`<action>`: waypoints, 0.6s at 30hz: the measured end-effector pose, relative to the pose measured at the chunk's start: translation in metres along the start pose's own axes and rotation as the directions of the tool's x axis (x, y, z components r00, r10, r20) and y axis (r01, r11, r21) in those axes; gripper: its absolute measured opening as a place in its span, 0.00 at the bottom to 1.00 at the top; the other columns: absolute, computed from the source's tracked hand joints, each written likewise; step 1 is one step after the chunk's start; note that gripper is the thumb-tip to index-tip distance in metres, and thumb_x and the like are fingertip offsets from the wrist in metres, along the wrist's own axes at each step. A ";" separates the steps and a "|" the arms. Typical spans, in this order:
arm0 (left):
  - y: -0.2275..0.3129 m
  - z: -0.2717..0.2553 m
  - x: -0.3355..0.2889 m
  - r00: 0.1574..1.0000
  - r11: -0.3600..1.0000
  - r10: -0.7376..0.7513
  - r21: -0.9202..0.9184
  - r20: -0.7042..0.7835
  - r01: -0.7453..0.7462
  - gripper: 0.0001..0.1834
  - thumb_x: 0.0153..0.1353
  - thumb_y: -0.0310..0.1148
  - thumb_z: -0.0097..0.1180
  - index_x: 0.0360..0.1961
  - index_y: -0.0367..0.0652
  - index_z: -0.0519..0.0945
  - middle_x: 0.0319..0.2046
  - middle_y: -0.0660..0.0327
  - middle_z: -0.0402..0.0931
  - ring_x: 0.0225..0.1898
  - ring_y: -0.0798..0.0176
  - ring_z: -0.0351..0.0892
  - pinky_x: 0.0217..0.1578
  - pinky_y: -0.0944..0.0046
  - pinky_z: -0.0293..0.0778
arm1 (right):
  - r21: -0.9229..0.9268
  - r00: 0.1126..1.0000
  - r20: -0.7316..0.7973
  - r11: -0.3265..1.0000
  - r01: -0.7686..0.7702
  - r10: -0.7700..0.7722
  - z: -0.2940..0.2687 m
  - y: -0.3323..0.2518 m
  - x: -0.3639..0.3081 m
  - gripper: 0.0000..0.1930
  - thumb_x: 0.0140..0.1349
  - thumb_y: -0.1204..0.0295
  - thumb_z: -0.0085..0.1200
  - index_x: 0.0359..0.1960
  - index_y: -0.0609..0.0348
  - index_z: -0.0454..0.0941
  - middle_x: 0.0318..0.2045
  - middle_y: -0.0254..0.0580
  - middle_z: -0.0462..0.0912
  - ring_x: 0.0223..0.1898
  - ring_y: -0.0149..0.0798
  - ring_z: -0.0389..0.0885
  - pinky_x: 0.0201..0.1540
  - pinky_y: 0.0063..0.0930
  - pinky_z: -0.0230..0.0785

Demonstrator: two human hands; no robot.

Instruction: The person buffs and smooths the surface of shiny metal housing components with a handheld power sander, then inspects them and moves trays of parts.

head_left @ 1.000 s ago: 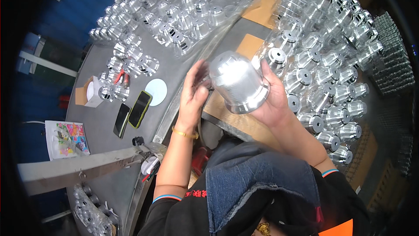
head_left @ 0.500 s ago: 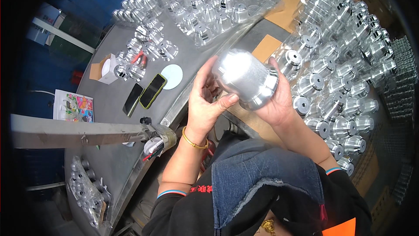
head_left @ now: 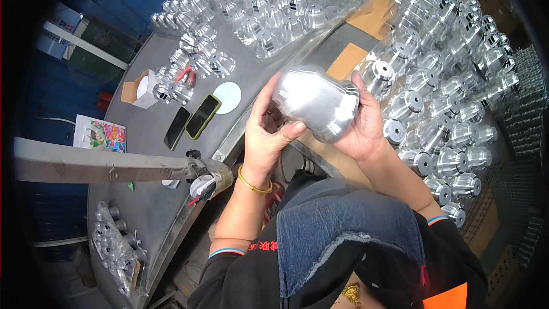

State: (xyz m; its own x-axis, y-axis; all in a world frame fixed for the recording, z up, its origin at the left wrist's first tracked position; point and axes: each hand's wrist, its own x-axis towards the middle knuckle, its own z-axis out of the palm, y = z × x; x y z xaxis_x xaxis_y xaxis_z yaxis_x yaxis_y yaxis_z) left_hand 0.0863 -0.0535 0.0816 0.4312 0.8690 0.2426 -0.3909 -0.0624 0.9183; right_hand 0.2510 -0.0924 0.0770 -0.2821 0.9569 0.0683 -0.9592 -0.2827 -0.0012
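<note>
Between my two hands is a large shiny silver metal housing (head_left: 317, 100), bell-shaped with a rounded end and a stepped, ribbed end, held tilted above the table's edge. My left hand (head_left: 269, 129) grips its left side, thumb across the lower front and fingers behind it. Around the ribbed end curls my right hand (head_left: 366, 123), with the palm underneath and fingers partly hidden. To the right, several similar silver housings (head_left: 422, 162) with round dark-centred ends stand in clear plastic trays.
On the grey table (head_left: 146, 180) lie two phones (head_left: 203, 116), a pale round disc (head_left: 227, 97) and an open small box (head_left: 139, 90). More housings (head_left: 266, 41) fill plastic trays at the back. A metal beam (head_left: 103, 163) crosses the left; a wrapped bundle of parts (head_left: 117, 252) lies below it.
The housing has turned slightly in my hands and shifted a little left, its ribbed end now less exposed. Both hands keep hold of it.
</note>
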 end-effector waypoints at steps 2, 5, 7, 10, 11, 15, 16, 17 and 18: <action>0.000 -0.001 -0.001 1.000 1.000 0.002 -0.004 0.000 -0.002 0.48 0.41 0.32 0.72 0.62 0.37 0.59 0.56 0.54 0.65 0.57 0.58 0.66 0.57 0.59 0.62 | 0.015 1.000 -0.002 1.000 0.002 -0.002 0.000 0.001 0.001 0.32 0.64 0.48 0.38 0.58 0.64 0.63 0.56 0.52 0.69 0.58 0.50 0.67 0.60 0.49 0.59; 0.000 -0.002 -0.002 1.000 0.999 -0.004 -0.033 0.000 0.004 0.47 0.42 0.31 0.71 0.62 0.36 0.58 0.56 0.54 0.65 0.57 0.58 0.65 0.57 0.59 0.62 | -0.008 0.997 -0.062 0.999 0.038 -0.038 0.004 0.005 0.001 0.34 0.64 0.47 0.39 0.60 0.65 0.59 0.58 0.52 0.67 0.59 0.50 0.65 0.61 0.48 0.57; -0.001 -0.004 -0.001 0.999 0.998 -0.039 -0.054 0.002 0.039 0.46 0.42 0.32 0.71 0.62 0.35 0.59 0.56 0.54 0.65 0.57 0.58 0.65 0.57 0.59 0.62 | -0.048 0.990 -0.121 0.996 0.072 -0.078 0.007 0.007 0.002 0.34 0.64 0.48 0.39 0.61 0.65 0.59 0.58 0.52 0.66 0.60 0.49 0.64 0.62 0.48 0.56; -0.003 -0.011 -0.005 0.994 0.993 -0.105 -0.064 -0.028 0.103 0.45 0.44 0.33 0.70 0.62 0.34 0.59 0.56 0.54 0.65 0.57 0.58 0.66 0.57 0.59 0.62 | -0.029 0.998 -0.051 0.999 0.043 -0.044 0.008 0.009 0.003 0.28 0.65 0.50 0.39 0.55 0.63 0.66 0.55 0.51 0.70 0.57 0.49 0.69 0.61 0.47 0.59; -0.003 -0.011 -0.004 0.994 0.993 -0.105 -0.065 -0.025 0.103 0.45 0.44 0.33 0.70 0.62 0.34 0.59 0.56 0.54 0.65 0.57 0.58 0.66 0.57 0.59 0.62 | -0.023 0.997 -0.064 0.998 0.051 -0.052 0.007 0.010 0.003 0.28 0.65 0.51 0.40 0.55 0.63 0.66 0.55 0.51 0.70 0.57 0.48 0.68 0.61 0.46 0.59; -0.004 -0.014 -0.006 0.986 0.984 -0.147 -0.110 -0.081 0.138 0.43 0.46 0.34 0.68 0.61 0.33 0.60 0.55 0.54 0.65 0.55 0.60 0.67 0.55 0.61 0.63 | -0.109 0.996 -0.034 0.991 0.081 -0.085 0.006 0.011 0.004 0.27 0.65 0.53 0.42 0.56 0.64 0.65 0.55 0.50 0.70 0.58 0.45 0.68 0.61 0.46 0.59; -0.005 -0.015 -0.008 0.980 0.982 -0.162 -0.115 -0.118 0.149 0.43 0.46 0.34 0.68 0.61 0.33 0.59 0.55 0.54 0.65 0.54 0.60 0.68 0.54 0.62 0.64 | -0.111 0.996 -0.031 0.990 0.082 -0.086 0.004 0.012 0.003 0.27 0.65 0.53 0.42 0.56 0.64 0.65 0.55 0.50 0.70 0.58 0.45 0.68 0.61 0.46 0.59; -0.005 -0.016 -0.008 0.981 0.983 -0.158 -0.114 -0.115 0.145 0.43 0.46 0.34 0.68 0.61 0.33 0.59 0.55 0.54 0.65 0.54 0.60 0.68 0.54 0.62 0.64 | -0.171 0.996 0.022 0.981 0.089 -0.087 0.000 0.012 0.001 0.26 0.64 0.56 0.45 0.56 0.64 0.64 0.54 0.49 0.71 0.57 0.44 0.68 0.60 0.44 0.60; -0.004 -0.017 -0.008 0.978 0.981 -0.162 -0.125 -0.133 0.146 0.42 0.47 0.33 0.68 0.61 0.33 0.60 0.54 0.54 0.65 0.53 0.61 0.68 0.54 0.62 0.65 | -0.229 0.994 0.074 0.968 0.099 -0.084 -0.002 0.012 0.000 0.26 0.63 0.58 0.48 0.57 0.64 0.64 0.54 0.48 0.71 0.57 0.43 0.69 0.59 0.42 0.61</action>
State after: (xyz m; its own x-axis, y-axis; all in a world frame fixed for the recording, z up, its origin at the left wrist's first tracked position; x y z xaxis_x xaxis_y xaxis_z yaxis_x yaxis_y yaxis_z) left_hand 0.0708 -0.0522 0.0704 0.3770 0.9250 0.0464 -0.4223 0.1271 0.8975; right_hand 0.2391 -0.0962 0.0745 -0.1982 0.9698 0.1421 -0.9609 -0.1637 -0.2232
